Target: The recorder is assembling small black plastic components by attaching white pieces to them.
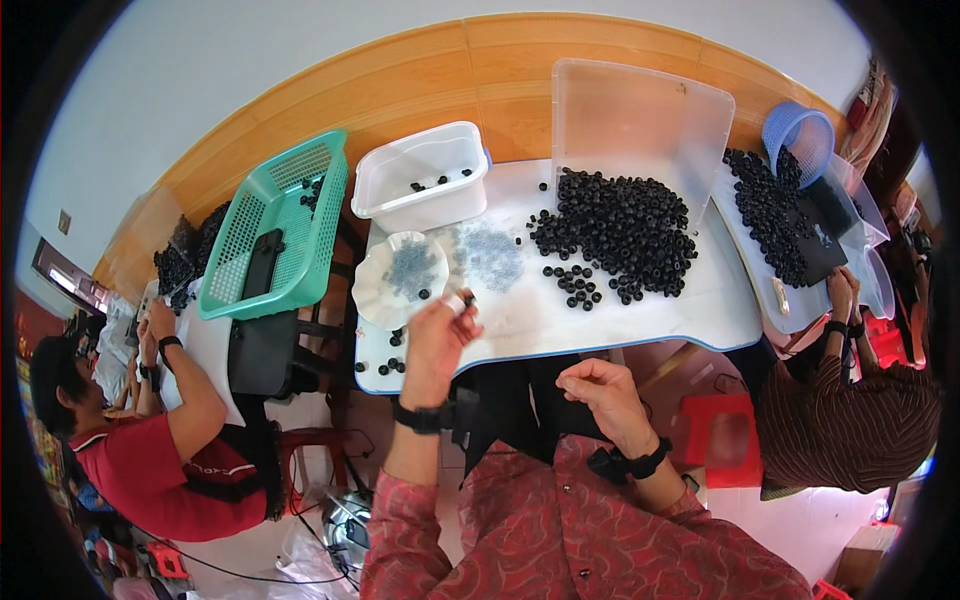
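Black is the colour of the moment: a big heap of small black rings (pixel 622 232) sits on the white table (pixel 700 310), up and to the right of both hands. The left hand (pixel 437 345) is raised over the table's near edge, fingers pinched together on one small part (pixel 466 299) held at the fingertips, black with a pale bit beside it. It is too small to say more, and too small to give it any long axis. That pinched part hangs just off the right side of the white dish (pixel 398 280), which holds a scatter of tiny grey bits and sits just left of the fingertips.

The right hand (pixel 605 392) is lower, off the table edge and near the lap, fingers curled in toward the palm; whether anything sits inside that curl, I cannot tell. So the left hand is the nearer one to the dish and to the few loose rings (pixel 575 285) at the heap's near side, while the heap itself lies well apart, up and right across the table.

The left forearm comes up steeply from the bottom, wrist with a dark band (pixel 420 415), palm turned inward. The right wrist is bent, band (pixel 640 465) on it too.

Beyond: a clear tub (pixel 420 180), a green basket (pixel 280 225). Other people work at either side.
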Available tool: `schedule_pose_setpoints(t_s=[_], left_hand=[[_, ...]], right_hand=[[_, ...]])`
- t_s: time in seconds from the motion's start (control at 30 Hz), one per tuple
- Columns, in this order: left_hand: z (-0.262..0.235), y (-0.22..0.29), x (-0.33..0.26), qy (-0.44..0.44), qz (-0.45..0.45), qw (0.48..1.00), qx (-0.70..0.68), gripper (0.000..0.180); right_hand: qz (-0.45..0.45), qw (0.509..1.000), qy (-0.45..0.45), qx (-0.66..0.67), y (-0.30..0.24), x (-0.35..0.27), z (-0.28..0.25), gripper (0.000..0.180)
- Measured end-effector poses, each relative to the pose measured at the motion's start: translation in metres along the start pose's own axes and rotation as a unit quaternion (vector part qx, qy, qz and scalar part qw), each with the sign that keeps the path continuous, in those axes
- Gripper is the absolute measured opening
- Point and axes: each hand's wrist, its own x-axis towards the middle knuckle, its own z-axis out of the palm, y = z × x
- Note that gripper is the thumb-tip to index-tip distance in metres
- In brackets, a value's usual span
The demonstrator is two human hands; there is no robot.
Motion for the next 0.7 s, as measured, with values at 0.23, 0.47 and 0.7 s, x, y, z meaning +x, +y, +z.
schedule_pose_setpoints(t_s=[0.23,0.47,0.7], left_hand=[[0.03,0.096,0.108,0.026,0.164,0.986,-0.021,0.022],[0.013,0.081,0.109,0.031,0.18,0.982,0.047,0.023],[-0.031,0.002,0.027,0.107,0.111,0.965,0.213,0.023]], right_hand=[[-0.032,0.999,0.035,0.01,-0.003,0.005,-0.011,0.01],[-0.154,0.979,0.126,-0.045,-0.023,0.01,-0.036,0.007],[-0.292,0.871,0.267,-0.291,-0.03,0.037,-0.092,0.01]])
